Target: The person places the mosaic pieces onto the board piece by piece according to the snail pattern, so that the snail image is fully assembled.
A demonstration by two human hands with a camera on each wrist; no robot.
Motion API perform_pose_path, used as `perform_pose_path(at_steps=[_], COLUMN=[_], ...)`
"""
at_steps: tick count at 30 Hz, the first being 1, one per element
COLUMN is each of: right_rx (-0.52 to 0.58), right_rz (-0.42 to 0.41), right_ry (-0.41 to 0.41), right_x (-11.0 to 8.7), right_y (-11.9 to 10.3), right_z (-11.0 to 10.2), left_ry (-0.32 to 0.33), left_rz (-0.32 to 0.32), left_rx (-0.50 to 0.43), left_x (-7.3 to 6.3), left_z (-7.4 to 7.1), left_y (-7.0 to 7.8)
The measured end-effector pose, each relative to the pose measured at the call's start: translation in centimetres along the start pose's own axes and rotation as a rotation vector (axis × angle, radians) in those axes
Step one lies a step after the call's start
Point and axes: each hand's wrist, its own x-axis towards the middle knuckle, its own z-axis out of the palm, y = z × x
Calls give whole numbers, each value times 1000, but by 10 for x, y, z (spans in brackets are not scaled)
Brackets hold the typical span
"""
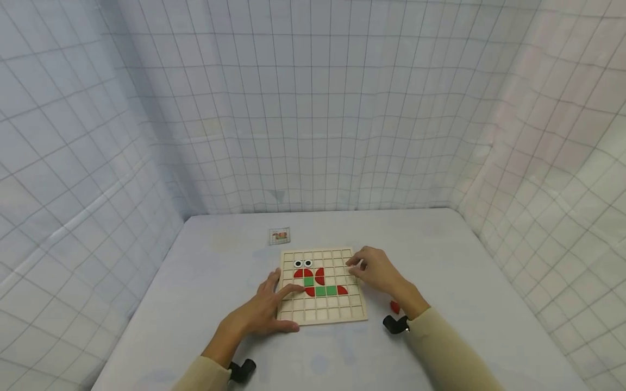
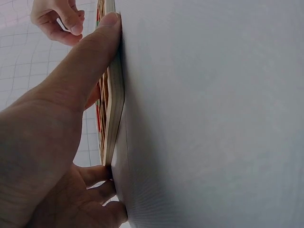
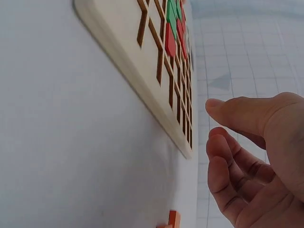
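A wooden grid board (image 1: pixel 335 314) lies on the table, holding red quarter-round pieces (image 1: pixel 342 290), green squares (image 1: pixel 331 290) and two eye pieces (image 1: pixel 308 263). My left hand (image 1: pixel 266 309) spans the board's near left corner. Its thumb rests along the near edge, as the left wrist view shows, other fingertips lie by the left side, and the index finger reaches over to a red piece (image 1: pixel 310 292). Over the board's right edge hovers my right hand (image 1: pixel 376 269), fingers loosely bent. In the right wrist view a gap separates its thumb (image 3: pixel 232 111) from the fingers, with nothing visible between.
Behind the board lies a small picture card (image 1: pixel 279 236). Loose red pieces (image 1: pixel 395 307) sit on the table by the right forearm, partly hidden by it. Black wrist cameras (image 1: pixel 243 371) are strapped to both wrists. Grid-patterned sheets (image 1: pixel 313 119) surround the table.
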Motion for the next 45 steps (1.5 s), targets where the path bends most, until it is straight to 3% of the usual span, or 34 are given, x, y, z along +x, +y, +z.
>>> perform_pose_path(at_steps=[7, 14, 21, 45], right_rx=[-35, -51, -36, 40], right_rz=[145, 269, 267, 234], right_ry=[3, -17, -39, -38], right_x=[-16, -28, -30, -30], right_y=[29, 51, 62, 69], right_z=[-21, -27, -28, -29], left_ry=[-4, -8, -7, -16], left_rz=[-10, -6, -6, -24], left_rx=[-6, -7, -3, 6], left_x=[0, -2, -4, -3], left_z=[0, 0, -1, -5], left_y=[2, 3, 4, 7])
